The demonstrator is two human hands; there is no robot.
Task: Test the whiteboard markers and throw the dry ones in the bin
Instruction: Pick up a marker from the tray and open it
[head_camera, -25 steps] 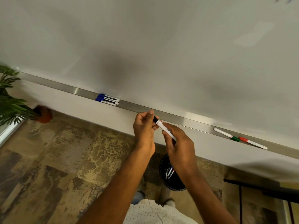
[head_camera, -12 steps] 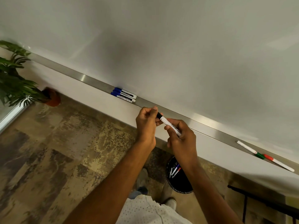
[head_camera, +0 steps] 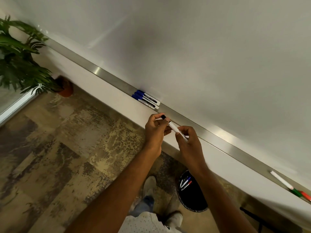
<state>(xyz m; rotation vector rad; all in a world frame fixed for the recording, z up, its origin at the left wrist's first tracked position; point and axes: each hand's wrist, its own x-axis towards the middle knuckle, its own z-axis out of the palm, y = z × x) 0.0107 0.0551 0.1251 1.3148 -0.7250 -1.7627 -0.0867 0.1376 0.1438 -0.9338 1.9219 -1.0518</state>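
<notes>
A white marker with a black cap (head_camera: 175, 128) is held between both hands in front of the whiteboard's metal tray (head_camera: 218, 137). My left hand (head_camera: 155, 132) pinches the black cap end, and my right hand (head_camera: 189, 142) grips the white barrel. I cannot tell whether the cap is still seated. Three blue-capped markers (head_camera: 146, 99) lie together on the tray to the left. A green-capped marker (head_camera: 284, 184) and a red one (head_camera: 305, 195) lie on the tray at far right. Below my right arm, a black bin (head_camera: 193, 200) on the floor holds several markers.
The blank whiteboard (head_camera: 202, 56) fills the upper view. A potted plant (head_camera: 20, 61) stands on the floor at far left. My shoes (head_camera: 149, 184) are beside the bin. A dark furniture frame (head_camera: 269, 222) sits at lower right.
My head has tilted, so the tray now slopes more steeply and the plant shows larger. Both hands kept hold of the marker, and the left fingers shifted along the cap.
</notes>
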